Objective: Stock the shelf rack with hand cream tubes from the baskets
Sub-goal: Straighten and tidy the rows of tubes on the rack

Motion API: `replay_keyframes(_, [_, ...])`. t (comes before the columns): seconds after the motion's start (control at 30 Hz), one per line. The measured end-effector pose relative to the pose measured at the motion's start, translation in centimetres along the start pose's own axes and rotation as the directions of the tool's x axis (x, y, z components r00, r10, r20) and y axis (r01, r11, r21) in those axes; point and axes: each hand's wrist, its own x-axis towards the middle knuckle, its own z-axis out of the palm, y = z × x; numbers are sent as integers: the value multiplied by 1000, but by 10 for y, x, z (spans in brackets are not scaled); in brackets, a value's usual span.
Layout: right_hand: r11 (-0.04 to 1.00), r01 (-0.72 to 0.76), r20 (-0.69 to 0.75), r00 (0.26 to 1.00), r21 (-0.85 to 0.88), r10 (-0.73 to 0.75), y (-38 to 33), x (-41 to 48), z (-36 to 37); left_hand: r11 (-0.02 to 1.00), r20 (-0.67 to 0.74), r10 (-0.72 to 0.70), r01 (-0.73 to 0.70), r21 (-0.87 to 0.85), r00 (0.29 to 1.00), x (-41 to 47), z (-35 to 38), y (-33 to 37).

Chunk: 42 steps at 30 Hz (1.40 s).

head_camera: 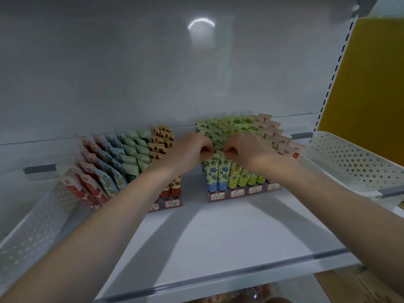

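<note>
Pinching the flat crimped top of a pale-yellow, blue-flowered hand cream tube (210,171), the left hand (192,150) is holding it upright in the front row of the grey tiered plastic rack (242,192) in the head view, while the right hand (247,150) is pinching the twin tube (225,171) just beside it, other fingers curled in. Such tubes are likely feeling light, soft and squashy, so the stiff crimped seam is looking the safest hold.

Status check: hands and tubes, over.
Left hand, right hand pinching tops of front blue-flower tubes. Tubes upright at rack front. Nothing blocking.
</note>
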Motion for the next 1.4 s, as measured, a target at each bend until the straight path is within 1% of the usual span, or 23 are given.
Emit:
replay_keyframes(0.2, [999,8,1,1000,43,-8,3,0,-1,999,-8,-7,6,-44,1000,-5,-2,-5])
replay_keyframes(0.53, [999,12,6,1000,41,-12,1,2,2,999,5,-22,22,-24,1000,-5,0,-5])
replay_keyframes(0.93, [998,12,6,1000,57,-12,2,0,0,1000,15,0,0,-23,1000,-5,0,-4])
replay_keyframes(1.17, [998,18,-2,1000,61,-18,2,-2,-1,997,11,-22,23,-73,1000,-8,-5,-3])
replay_keyframes(1.4, [999,13,3,1000,37,-13,2,-4,-1,999,15,-35,35,-34,999,-6,-2,-3])
